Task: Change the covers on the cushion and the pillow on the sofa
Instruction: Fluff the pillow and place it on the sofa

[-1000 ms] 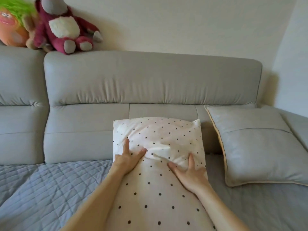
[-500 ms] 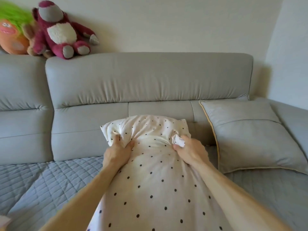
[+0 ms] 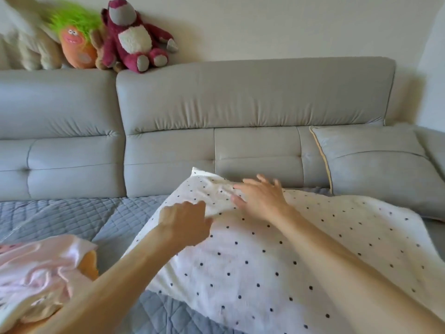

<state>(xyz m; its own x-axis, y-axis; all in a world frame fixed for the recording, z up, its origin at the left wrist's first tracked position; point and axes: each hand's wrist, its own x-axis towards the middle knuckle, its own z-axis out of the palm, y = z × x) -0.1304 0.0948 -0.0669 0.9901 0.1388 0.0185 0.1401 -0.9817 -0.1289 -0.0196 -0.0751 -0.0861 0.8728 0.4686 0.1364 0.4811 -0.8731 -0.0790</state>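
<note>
The pillow [image 3: 265, 261] in a white cover with dark dots lies flat on the sofa seat, its far end pointing toward the backrest. My left hand [image 3: 185, 222] has its fingers curled and pinches a fold of the dotted cover near that far end. My right hand [image 3: 262, 198] rests on the same end with its fingers spread and straight. A grey cushion [image 3: 375, 169] with a yellowish piped edge leans at the right, touching the pillow's far side. Both forearms cross over the pillow and hide part of it.
Pink satin fabric [image 3: 36, 273] lies bunched at the lower left over something orange [image 3: 89, 263]. Plush toys [image 3: 134, 39] sit on top of the grey backrest [image 3: 252, 97]. A grey quilted throw [image 3: 72, 218] covers the seat.
The pillow has gone from standing against the backrest to lying flat and slanted. My right hand let go of the bunched cover and spread out. The view swung, showing the pink fabric.
</note>
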